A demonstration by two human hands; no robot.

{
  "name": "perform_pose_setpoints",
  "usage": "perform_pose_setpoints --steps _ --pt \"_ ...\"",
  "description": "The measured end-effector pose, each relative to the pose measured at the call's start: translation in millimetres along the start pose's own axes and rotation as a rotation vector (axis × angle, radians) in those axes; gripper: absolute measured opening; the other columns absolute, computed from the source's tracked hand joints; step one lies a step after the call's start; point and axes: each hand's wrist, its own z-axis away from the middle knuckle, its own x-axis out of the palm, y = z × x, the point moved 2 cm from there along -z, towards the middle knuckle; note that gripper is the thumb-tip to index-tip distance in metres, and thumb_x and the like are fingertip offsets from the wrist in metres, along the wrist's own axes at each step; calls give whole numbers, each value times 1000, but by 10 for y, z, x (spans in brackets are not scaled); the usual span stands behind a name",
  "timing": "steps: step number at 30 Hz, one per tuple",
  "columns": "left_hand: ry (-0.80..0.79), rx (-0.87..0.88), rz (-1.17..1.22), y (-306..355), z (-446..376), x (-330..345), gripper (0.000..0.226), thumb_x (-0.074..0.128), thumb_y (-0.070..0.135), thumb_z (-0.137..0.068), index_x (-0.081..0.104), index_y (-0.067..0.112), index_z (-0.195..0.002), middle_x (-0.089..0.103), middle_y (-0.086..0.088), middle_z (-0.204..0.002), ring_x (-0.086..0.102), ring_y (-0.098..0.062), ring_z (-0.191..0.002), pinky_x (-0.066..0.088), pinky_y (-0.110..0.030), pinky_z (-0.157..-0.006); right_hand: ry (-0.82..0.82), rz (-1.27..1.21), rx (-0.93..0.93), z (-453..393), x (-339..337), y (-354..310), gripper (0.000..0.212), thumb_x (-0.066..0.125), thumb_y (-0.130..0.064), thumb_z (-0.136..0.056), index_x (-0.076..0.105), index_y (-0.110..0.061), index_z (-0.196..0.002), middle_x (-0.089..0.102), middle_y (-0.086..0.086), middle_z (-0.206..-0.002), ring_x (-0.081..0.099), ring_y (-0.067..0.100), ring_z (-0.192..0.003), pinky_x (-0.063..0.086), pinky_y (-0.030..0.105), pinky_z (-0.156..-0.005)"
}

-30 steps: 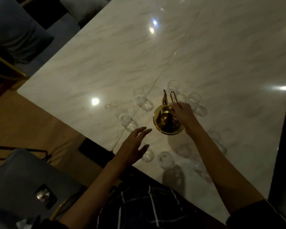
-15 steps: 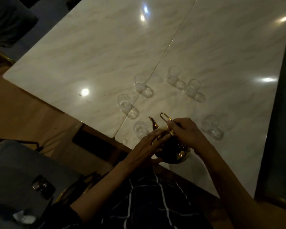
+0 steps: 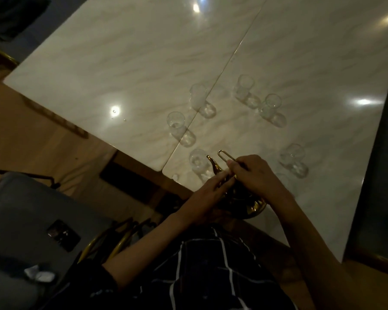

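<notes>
Shiny gold teapot [image 3: 253, 205] now at marble table [image 3: 143, 63] edge, right hand [image 3: 253, 175] around wire handle [image 3: 225, 154], left hand [image 3: 207, 195] flat atop.

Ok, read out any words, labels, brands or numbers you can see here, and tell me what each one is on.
No text can be read anywhere in this view.
On the gold teapot no mark shows; the left hand and right hand cover much of it.
The clear glasses and marble table are plain, with no print.
The dark patch on the grey chair is too dim and blurred to tell.
</notes>
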Motion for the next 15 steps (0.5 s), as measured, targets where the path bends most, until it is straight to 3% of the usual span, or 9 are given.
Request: perform_pose_setpoints --steps 2,4,8,12,15 --pt "12 78 -63 1 -4 -1 74 66 36 -93 33 10 -154 22 -15 -163 11 0 -151 20 -7 -114 -4 26 -7 19 -36 -49 39 51 -36 -99 69 -11 -75 62 0 -62 60 11 -58 40 24 -57" --pt "-14 52 -48 -11 7 12 83 67 40 -91 28 6 -155 16 -15 -164 8 -4 -151 18 -3 -110 -2 49 -19 44 -68 -79 39 51 -36 -99 70 -11 -75 64 3 -64 62 15 -61 43 26 -58" --pt "-41 -16 -14 -25 -3 49 87 66 47 -89 24 15 -158 14 -10 -166 24 -21 -150 27 -15 -108 3 61 -30 86 -114 -108 41 50 -36 -99 70 -10 -75 66 10 -69 65 23 -66 50 34 -64" --pt "-60 -1 -29 -18 -12 59 91 72 43 -87 21 22 -159 14 -7 -167 30 -25 -148 51 -40 -102 -4 63 -25 136 -160 -112 40 50 -36 -99 69 -10 -75 62 6 -64 62 19 -63 47 31 -62" --pt "-81 -5 -34 13 -8 61 90 72 45 -88 21 24 -159 14 -4 -167 31 -24 -146 52 -44 -100 4 66 -29 171 -184 -102 41 50 -36 -99 69 -10 -75 62 8 -64 63 21 -63 47 32 -62"
